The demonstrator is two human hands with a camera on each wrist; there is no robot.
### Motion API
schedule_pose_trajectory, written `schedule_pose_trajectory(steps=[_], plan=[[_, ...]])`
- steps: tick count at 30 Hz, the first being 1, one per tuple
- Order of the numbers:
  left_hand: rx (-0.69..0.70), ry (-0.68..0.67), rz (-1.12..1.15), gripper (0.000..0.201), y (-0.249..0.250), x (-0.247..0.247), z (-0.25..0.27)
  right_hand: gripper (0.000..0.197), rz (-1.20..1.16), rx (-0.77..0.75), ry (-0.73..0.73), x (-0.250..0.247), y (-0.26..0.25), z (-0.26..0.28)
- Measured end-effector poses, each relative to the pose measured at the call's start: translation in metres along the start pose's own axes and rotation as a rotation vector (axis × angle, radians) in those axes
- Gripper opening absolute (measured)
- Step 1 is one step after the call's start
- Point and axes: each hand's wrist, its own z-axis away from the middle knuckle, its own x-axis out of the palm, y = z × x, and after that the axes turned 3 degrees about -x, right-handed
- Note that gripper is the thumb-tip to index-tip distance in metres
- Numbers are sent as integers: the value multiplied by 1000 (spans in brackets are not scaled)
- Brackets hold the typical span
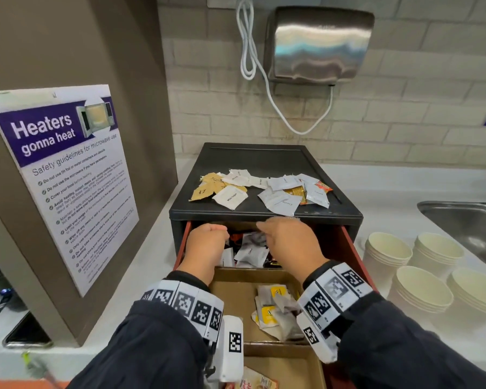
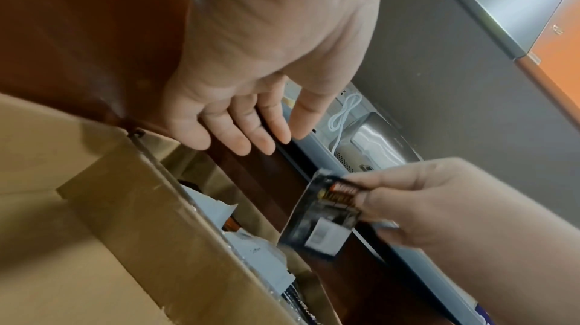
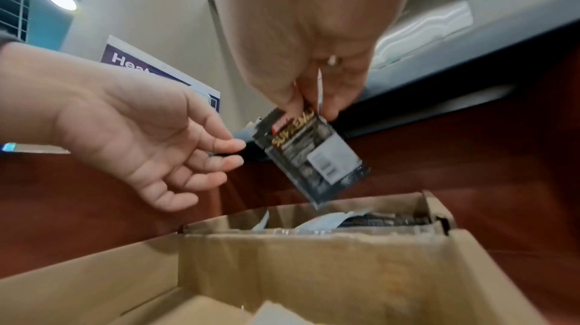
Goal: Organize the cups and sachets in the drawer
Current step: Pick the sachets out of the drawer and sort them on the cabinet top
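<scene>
The red drawer point(image 1: 351, 242) stands pulled out of a black cabinet point(image 1: 264, 211), with cardboard dividers point(image 1: 236, 287) inside. My right hand point(image 1: 289, 242) hovers over the back compartment and pinches a black sachet point(image 3: 310, 156) point(image 2: 323, 216) by its top edge, so that it hangs above the sachets below. My left hand point(image 1: 205, 245) is beside it, with fingers point(image 2: 238, 132) relaxed and holding nothing. Loose white and dark sachets point(image 1: 250, 251) fill the back compartment. Yellow and white sachets point(image 1: 272, 307) lie in the middle compartment.
Several brown, white and orange sachets point(image 1: 264, 189) are spread on the cabinet's top. Stacks of paper cups point(image 1: 421, 276) stand on the white counter to the right, near a steel sink point(image 1: 469, 220). A microwave poster point(image 1: 62, 169) hangs on the left panel, a hand dryer point(image 1: 317, 43) on the wall.
</scene>
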Motion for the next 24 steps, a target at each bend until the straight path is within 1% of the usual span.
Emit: schedule_pose_trajectory(steps=[1, 2, 3, 4, 5, 7, 8, 9, 11, 13, 14, 15, 17, 18, 19, 20, 21, 22, 23, 24], plan=[[-22, 14, 0, 12, 1, 0, -1, 35, 15, -12, 47, -3, 1, -1], [-41, 27, 6, 11, 3, 0, -2, 34, 38, -36, 62, -6, 1, -2], [-63, 41, 21, 17, 5, 0, -3, 32, 72, -61, 28, -8, 1, -3], [-90, 57, 38, 25, 6, 0, -3, 29, 105, -69, -54, -8, 0, -3], [-114, 68, 58, 30, 6, -1, -3, 25, 122, -57, -185, -6, -3, -1], [-139, 68, 142, 29, 4, -3, -4, 17, 118, -27, -484, -5, -8, 4], [-134, 59, 194, 28, 2, -3, -5, 18, 94, -21, -562, -5, -10, 7], [-130, 44, 238, 34, 1, -4, -5, 21, 62, -24, -575, -5, -11, 8], [-137, 16, 300, 44, 0, -7, -6, 29, 20, -68, -512, -9, -16, 9], [-169, -47, 327, 47, 2, -14, -6, 35, -43, -142, -488, -12, -29, 12], [-190, -98, 331, 50, 5, -18, -8, 34, -67, -193, -530, -14, -38, 13], [-219, -155, 327, 53, 6, -22, -8, 30, -107, -246, -591, -14, -47, 17], [-262, -264, 329, 59, 8, -29, -11, 23, -192, -282, -779, -11, -66, 26], [-271, -302, 347, 62, 8, -32, -12, 31, -226, -281, -862, -6, -72, 30], [-273, -326, 370, 64, 9, -35, -13, 45, -235, -274, -915, -2, -78, 35], [-271, -340, 393, 65, 8, -37, -14, 57, -221, -224, -953, 5, -82, 39], [-270, -348, 412, 66, 8, -38, -14, 66, -210, -163, -969, 9, -86, 44], [-267, -352, 427, 67, 8, -39, -14, 71, -176, -134, -970, 14, -89, 47], [-264, -353, 436, 67, 8, -39, -14, 72, -123, -146, -963, 14, -92, 50], [-262, -355, 435, 68, 7, -39, -15, 67, -68, -182, -956, 13, -94, 52]])
